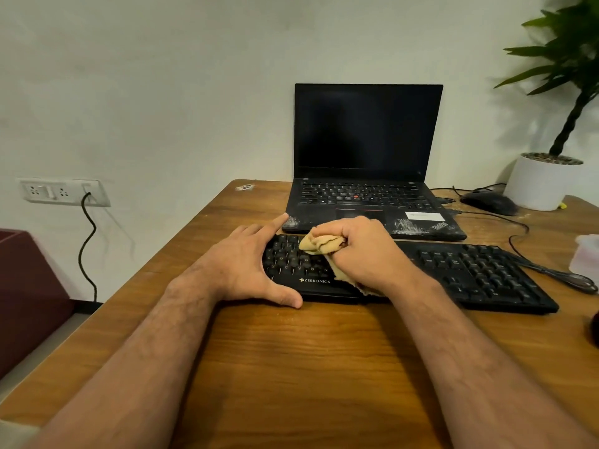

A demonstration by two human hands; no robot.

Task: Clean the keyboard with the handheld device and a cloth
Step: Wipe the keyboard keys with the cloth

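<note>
A black keyboard lies across the wooden desk in front of me. My right hand grips a bunched tan cloth and presses it onto the keys left of the keyboard's middle. My left hand rests spread around the keyboard's left end, fingers straight along its far corner and thumb against its front edge. No handheld device shows in this view.
An open black laptop stands just behind the keyboard. A mouse and its cable, a white plant pot and a pale container sit at the right. A wall socket and maroon box are on the left.
</note>
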